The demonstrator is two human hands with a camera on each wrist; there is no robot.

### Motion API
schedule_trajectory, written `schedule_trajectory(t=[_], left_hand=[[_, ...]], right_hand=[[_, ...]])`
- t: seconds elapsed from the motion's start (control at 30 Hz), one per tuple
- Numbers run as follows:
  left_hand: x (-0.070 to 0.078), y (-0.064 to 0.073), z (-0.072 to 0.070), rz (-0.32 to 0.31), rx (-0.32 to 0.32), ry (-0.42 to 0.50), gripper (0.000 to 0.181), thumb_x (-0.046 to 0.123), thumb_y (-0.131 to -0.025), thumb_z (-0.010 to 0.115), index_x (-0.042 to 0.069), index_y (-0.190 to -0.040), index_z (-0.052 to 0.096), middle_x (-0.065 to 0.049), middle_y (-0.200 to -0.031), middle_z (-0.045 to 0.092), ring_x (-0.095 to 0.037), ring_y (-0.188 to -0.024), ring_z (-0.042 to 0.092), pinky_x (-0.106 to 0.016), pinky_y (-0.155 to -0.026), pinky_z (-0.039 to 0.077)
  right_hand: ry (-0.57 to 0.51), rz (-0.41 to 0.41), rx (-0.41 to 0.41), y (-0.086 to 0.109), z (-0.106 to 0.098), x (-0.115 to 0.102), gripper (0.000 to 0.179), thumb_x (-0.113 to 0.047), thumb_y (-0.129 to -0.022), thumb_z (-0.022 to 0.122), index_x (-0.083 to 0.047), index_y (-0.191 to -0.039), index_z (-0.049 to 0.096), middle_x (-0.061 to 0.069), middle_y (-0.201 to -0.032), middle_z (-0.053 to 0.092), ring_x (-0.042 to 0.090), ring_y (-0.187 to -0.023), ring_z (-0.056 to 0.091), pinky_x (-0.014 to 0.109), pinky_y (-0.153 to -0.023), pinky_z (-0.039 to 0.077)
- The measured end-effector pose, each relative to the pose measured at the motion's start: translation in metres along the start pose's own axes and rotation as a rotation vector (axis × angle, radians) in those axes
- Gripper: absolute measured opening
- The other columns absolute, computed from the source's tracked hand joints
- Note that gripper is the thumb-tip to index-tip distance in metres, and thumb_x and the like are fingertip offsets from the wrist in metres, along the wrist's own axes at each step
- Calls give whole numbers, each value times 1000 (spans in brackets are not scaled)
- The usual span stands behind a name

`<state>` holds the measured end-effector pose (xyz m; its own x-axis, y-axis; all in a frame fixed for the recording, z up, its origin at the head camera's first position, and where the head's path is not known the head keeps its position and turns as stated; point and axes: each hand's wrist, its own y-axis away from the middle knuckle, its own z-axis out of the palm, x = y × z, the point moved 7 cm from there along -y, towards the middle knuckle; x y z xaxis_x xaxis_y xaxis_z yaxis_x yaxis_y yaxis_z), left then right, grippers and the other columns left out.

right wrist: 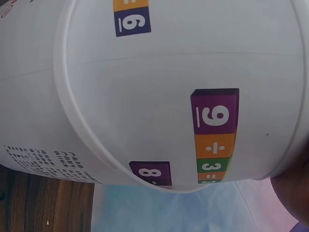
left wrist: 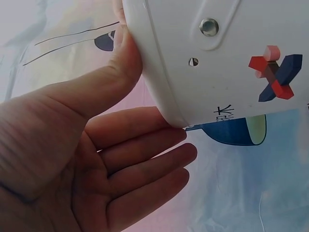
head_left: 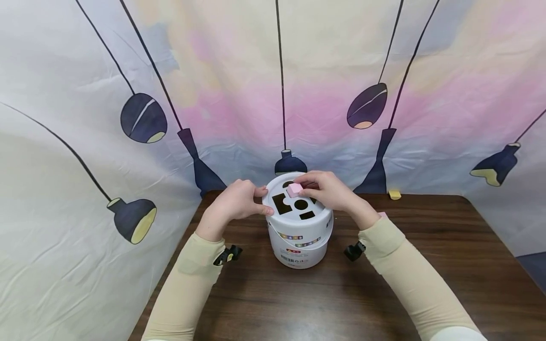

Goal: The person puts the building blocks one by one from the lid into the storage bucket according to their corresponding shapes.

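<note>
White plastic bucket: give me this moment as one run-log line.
left hand: touching white round lid | right hand: pinching pink block over lid | white plastic bucket: upright on brown wood-grain table

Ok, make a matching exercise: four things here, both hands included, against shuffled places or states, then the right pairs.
1. Left hand
2. Right hand
3. White plastic bucket
4. Small yellow block

A. At the far edge of the dark wooden table
B. Pinching a small pink block
C. Touching the rim of the round white lid
D. Upright on the table, lid on top

Pairs: 1-C, 2-B, 3-D, 4-A
</note>
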<state>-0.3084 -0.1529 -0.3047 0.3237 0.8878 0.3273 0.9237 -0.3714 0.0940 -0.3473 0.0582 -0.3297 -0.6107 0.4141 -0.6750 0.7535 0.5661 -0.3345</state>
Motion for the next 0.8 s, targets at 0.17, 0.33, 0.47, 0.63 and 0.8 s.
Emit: schedule_trajectory(t=[0.17, 0.33, 0.47, 0.63, 0.8], left_hand=[[0, 1, 0, -10, 2, 9, 75, 46, -88, 89, 10, -148, 62, -9, -149, 61, -32, -142, 55, -41, -101, 56], [1, 1, 0, -5, 3, 21, 75, 45, -88, 89, 9, -148, 62, -9, -150, 60, -32, -141, 55, -39, -97, 57], [1, 1, 0, 1, 6, 25, 75, 46, -88, 88, 9, -148, 61, -8, -150, 60, -32, -142, 54, -40, -98, 57], [-1, 0, 1, 2, 8, 24, 76, 47, -89, 88, 9, -148, 61, -7, -150, 59, -32, -142, 54, -42, -101, 56], [0, 2, 2, 10, 11, 18, 75, 46, -89, 87, 9, -148, 60, -7, -150, 60, -32, -141, 55, -41, -100, 57]], right_hand=[[22, -3, -4, 0, 1, -1, 34, -7, -100, 76, -2, -134, 74, 12, -124, 74, 25, -114, 73, 41, -98, 59], [60, 3, -2, 1, 1, -2, 33, -10, -101, 77, -2, -133, 75, 11, -128, 73, 25, -116, 71, 43, -98, 59], [97, 16, -9, 3, 0, -1, 35, -13, -101, 77, -3, -135, 74, 11, -137, 70, 27, -118, 71, 44, -98, 59], [92, 20, -12, 3, 1, 1, 37, -13, -102, 76, -3, -137, 73, 13, -141, 68, 29, -117, 72, 43, -97, 60], [85, 17, -6, 4, 1, -1, 38, -12, -101, 77, -2, -137, 73, 13, -140, 68, 28, -116, 73, 43, -97, 60]])
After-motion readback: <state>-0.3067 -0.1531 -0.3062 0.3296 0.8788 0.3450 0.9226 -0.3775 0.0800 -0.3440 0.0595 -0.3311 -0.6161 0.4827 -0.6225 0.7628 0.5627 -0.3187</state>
